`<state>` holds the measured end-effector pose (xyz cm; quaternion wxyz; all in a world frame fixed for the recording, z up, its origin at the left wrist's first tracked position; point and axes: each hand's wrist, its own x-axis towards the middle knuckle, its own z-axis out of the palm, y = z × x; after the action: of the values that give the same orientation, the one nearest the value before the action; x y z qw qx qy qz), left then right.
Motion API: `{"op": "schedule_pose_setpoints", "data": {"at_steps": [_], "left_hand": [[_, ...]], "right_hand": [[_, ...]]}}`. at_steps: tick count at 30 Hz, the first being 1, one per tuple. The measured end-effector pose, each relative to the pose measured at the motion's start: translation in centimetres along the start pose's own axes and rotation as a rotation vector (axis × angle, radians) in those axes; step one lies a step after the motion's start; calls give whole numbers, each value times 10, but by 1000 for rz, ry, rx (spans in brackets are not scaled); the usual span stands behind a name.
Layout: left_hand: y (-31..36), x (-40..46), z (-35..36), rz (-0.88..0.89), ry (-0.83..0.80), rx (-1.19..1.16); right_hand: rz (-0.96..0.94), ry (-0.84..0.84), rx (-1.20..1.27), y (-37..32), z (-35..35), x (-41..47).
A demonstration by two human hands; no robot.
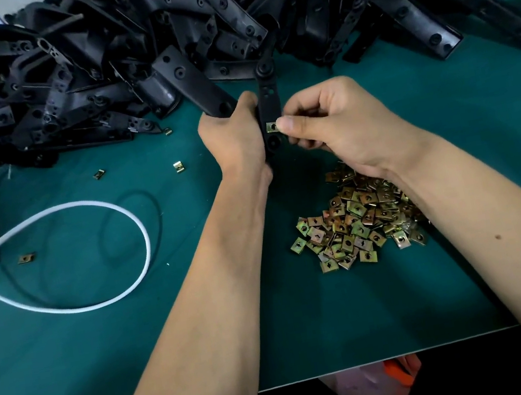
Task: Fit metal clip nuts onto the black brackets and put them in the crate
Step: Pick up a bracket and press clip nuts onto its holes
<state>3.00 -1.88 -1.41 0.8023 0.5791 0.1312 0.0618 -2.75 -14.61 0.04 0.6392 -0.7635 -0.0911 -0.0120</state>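
A narrow black bracket (269, 105) with round holes stood roughly upright above the green worktop (205, 329), held at its left edge by the left hand (234, 135). A brass-coloured clip nut (271, 126) sat against the bracket's right edge, pinched there by the right hand (336, 124). Beyond the held bracket lay a big heap of black brackets (187, 25). Nearer than it, to the right, lay a pile of clip nuts (357, 218); a few loose nuts (179, 166) lay to its left.

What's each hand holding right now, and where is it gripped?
Left hand grips the black bracket around its lower middle; right hand pinches a metal clip nut at the bracket's edge.
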Motion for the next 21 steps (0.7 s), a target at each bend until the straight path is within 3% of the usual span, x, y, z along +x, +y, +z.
{"op": "schedule_pose_setpoints", "data": {"at_steps": [4, 9, 15, 21], "left_hand": [[1, 2, 0, -70, -91, 11], [0, 0, 3, -28, -108, 79], [-1, -5, 6, 25, -67, 49], [-1, -4, 4, 15, -40, 55]], "right_hand": [[-53, -25, -12, 4, -2, 1], [-107, -79, -133, 4, -17, 0], [-9, -231, -629, -3, -51, -1], [82, -438, -757, -6, -53, -2]]}}
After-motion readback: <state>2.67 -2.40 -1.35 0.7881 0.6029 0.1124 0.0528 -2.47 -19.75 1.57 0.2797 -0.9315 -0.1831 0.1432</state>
